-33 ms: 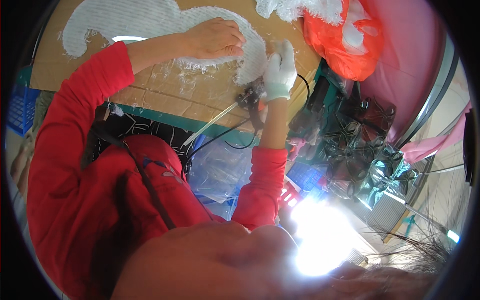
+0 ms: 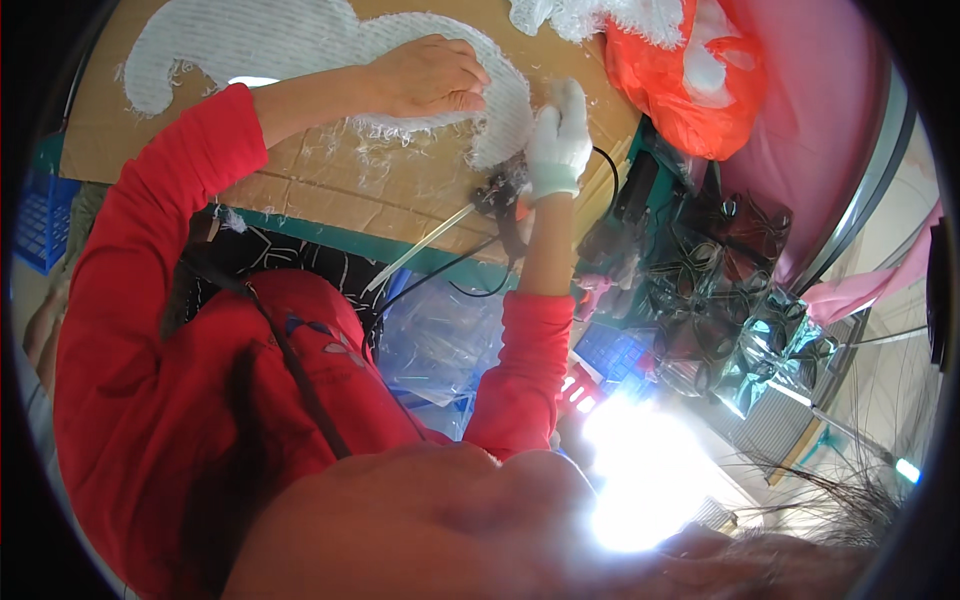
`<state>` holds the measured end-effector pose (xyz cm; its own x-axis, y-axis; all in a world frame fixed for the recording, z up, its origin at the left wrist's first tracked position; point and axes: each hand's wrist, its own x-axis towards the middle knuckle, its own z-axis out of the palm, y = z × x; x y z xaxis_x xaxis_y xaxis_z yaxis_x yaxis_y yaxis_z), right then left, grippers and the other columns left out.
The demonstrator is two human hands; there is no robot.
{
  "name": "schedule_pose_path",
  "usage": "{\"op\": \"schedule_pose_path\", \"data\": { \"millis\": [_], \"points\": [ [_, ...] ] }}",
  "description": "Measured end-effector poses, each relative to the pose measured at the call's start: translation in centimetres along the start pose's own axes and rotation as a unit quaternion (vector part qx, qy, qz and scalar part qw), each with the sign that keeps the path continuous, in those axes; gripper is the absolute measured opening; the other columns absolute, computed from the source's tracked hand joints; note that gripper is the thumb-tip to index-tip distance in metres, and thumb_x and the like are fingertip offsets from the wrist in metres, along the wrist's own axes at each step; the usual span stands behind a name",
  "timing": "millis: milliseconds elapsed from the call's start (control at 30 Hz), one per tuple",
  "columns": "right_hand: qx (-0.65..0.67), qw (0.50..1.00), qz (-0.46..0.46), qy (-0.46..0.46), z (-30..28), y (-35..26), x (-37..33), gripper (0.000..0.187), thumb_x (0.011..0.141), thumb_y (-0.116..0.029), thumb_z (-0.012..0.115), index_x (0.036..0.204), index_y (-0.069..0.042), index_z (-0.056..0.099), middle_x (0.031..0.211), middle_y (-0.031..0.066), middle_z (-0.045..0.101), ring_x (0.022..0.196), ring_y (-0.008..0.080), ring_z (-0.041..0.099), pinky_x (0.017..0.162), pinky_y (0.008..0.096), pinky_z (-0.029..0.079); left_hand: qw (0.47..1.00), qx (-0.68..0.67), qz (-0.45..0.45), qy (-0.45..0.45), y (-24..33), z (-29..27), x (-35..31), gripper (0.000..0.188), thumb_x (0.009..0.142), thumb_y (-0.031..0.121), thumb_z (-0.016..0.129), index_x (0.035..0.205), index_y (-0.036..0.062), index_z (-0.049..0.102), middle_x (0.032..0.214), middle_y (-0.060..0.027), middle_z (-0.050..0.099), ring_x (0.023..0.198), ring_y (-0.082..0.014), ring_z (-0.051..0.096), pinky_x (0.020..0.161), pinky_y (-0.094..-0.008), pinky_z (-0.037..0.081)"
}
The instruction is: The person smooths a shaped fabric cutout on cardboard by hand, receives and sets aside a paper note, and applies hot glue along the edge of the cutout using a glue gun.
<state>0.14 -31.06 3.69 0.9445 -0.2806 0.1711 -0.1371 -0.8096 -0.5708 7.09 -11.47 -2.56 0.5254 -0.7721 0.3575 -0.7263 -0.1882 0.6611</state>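
Observation:
A curved white textured piece of fabric [image 2: 270, 45] with frayed edges lies on the brown cardboard [image 2: 330, 170]. My bare left hand [image 2: 430, 78] is over its right lobe, fingers bent together with the thumb against them; whether anything is pinched there is hidden. My right hand [image 2: 560, 140], in a white glove, is closed just right of the fabric's curved end, and what its fingers hold cannot be seen. Beside that wrist lies a dark, fuzzy-looking tool [image 2: 500, 195] with a black cord. A pale thin stick [image 2: 420, 248] reaches from it toward me.
Loose white fibres [image 2: 385, 150] litter the cardboard. A red plastic bag [image 2: 690, 90] with white material stands at the right back. Dark wrapped bundles [image 2: 705, 290] and pink cloth [image 2: 820, 130] are on the right. A blue basket [image 2: 42, 220] is at the left; clear plastic bags [image 2: 440, 335] sit below the table edge.

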Motion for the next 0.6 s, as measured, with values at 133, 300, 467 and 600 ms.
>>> {"op": "schedule_pose_path", "data": {
  "millis": [133,300,467,600],
  "points": [
    [-0.184,0.976,-0.065,-0.097,1.2,-0.2,-0.9,0.039,0.084,-0.013,0.044,0.122,-0.008,0.05,0.109,0.0193,0.061,0.099,0.0372,0.058,0.087,0.0438,0.045,1.0,0.027,-0.004,0.005,0.4,0.1,0.4,0.035,0.091,0.037,0.051,0.101,0.0056,0.065,0.114,-0.0058,0.061,0.111,-0.024,0.049,0.095,-0.0382,0.038],
    [-0.025,0.998,-0.012,-0.063,-1.8,-1.0,-2.5,0.033,0.083,-0.011,0.049,0.115,-0.006,0.055,0.105,0.0175,0.062,0.097,0.0353,0.058,0.085,0.0439,0.045,0.998,0.034,-0.005,-0.057,1.2,-0.7,1.2,0.038,0.092,0.038,0.05,0.102,0.0046,0.063,0.113,-0.0067,0.06,0.109,-0.0251,0.049,0.092,-0.039,0.039],
    [-0.064,0.997,-0.034,0.017,-4.4,-1.4,-7.0,0.031,0.079,-0.01,0.059,0.11,-0.005,0.057,0.095,0.0142,0.064,0.091,0.0334,0.059,0.081,0.0404,0.046,0.99,0.067,-0.025,-0.121,2.1,-1.7,1.7,0.041,0.092,0.041,0.047,0.099,0.0047,0.063,0.113,-0.0068,0.058,0.108,-0.0254,0.05,0.09,-0.0391,0.04],
    [-0.071,0.997,-0.03,0.003,-5.2,-0.2,-11.2,0.037,0.076,-0.015,0.067,0.11,-0.004,0.057,0.095,0.0125,0.063,0.091,0.0316,0.058,0.082,0.0394,0.046,0.989,0.083,-0.012,-0.121,1.9,-1.2,2.1,0.043,0.093,0.044,0.046,0.095,0.0039,0.063,0.114,-0.0079,0.057,0.108,-0.0255,0.049,0.09,-0.0392,0.041]
  ]
}}
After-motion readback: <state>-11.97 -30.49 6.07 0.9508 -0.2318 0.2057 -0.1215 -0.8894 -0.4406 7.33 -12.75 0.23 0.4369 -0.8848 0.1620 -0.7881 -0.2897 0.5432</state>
